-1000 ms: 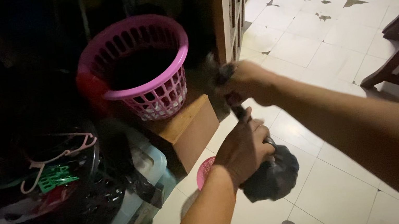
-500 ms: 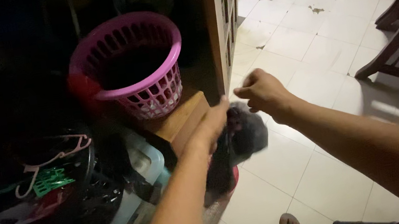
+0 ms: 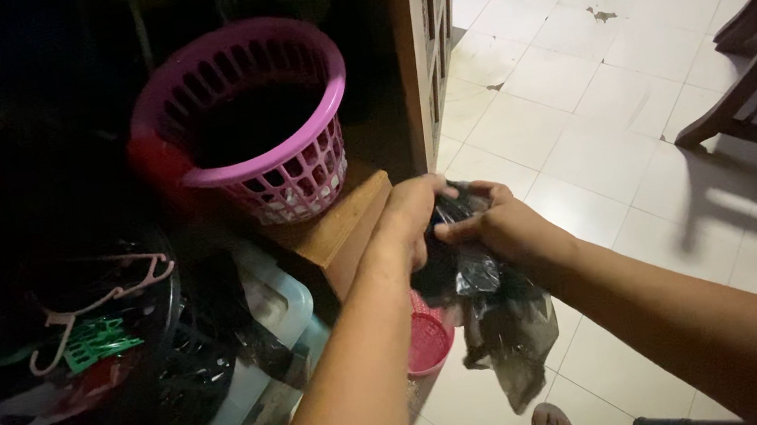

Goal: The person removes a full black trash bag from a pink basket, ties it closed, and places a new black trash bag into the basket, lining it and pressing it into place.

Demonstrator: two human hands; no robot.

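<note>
Head view: my left hand [image 3: 412, 220] and right hand [image 3: 491, 226] meet mid-frame, fingers of both clamped on a black bag [image 3: 498, 309] that hangs below over the tiles. Pink basket [image 3: 257, 121] upper left, inside too dark to tell. Small pink basket [image 3: 426, 340] just left of the bag. Hangers [image 3: 98, 309] in black bin [image 3: 173, 373], left.

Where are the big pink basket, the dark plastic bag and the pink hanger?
big pink basket [image 3: 277, 170], head view, front rim.
dark plastic bag [image 3: 508, 328], head view, hanging lower part.
pink hanger [image 3: 133, 275], head view, upper arm.

Both forearms bare, no sleeves; left hand [image 3: 413, 220], right hand [image 3: 491, 227] ungloved.
</note>
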